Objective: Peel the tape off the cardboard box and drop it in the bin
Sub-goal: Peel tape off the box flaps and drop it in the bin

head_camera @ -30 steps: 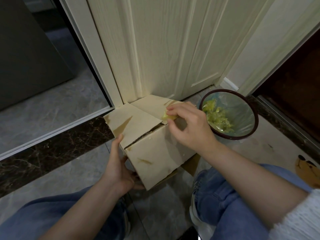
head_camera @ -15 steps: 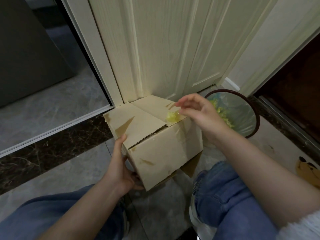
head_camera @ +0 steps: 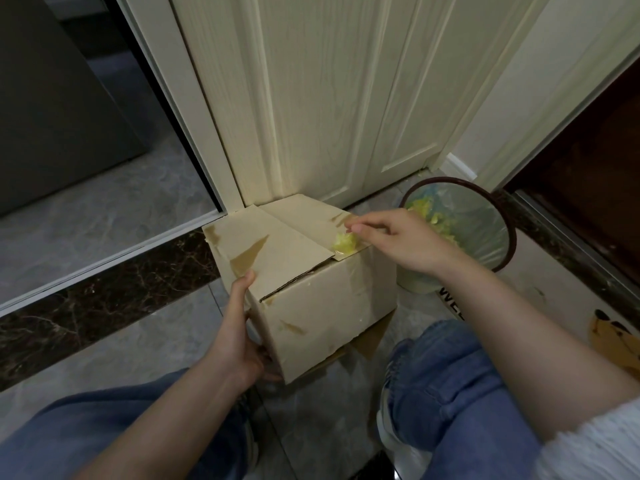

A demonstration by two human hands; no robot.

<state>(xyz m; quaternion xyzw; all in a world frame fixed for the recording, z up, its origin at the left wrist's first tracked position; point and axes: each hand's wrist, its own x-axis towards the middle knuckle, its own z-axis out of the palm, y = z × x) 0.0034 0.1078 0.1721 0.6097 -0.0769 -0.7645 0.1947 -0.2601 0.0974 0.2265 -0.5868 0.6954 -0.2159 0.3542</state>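
My left hand (head_camera: 239, 344) grips the cardboard box (head_camera: 311, 282); my right hand (head_camera: 398, 240) seemingly pinches the tape (head_camera: 344, 242) (crumpled, yellowish).

There is a single view, from a wide-angle camera worn on the person's head. It looks forward and steeply down past both forearms and the bent knees in jeans (head_camera: 460, 386) to the tiled floor (head_camera: 114, 344). It sits close: the cardboard box (head_camera: 311, 289) fills the middle, the cream door (head_camera: 311, 98) rises at the top, and the bin (head_camera: 498, 230) lies toward the right edge. Straight lines bow near the frame's borders.
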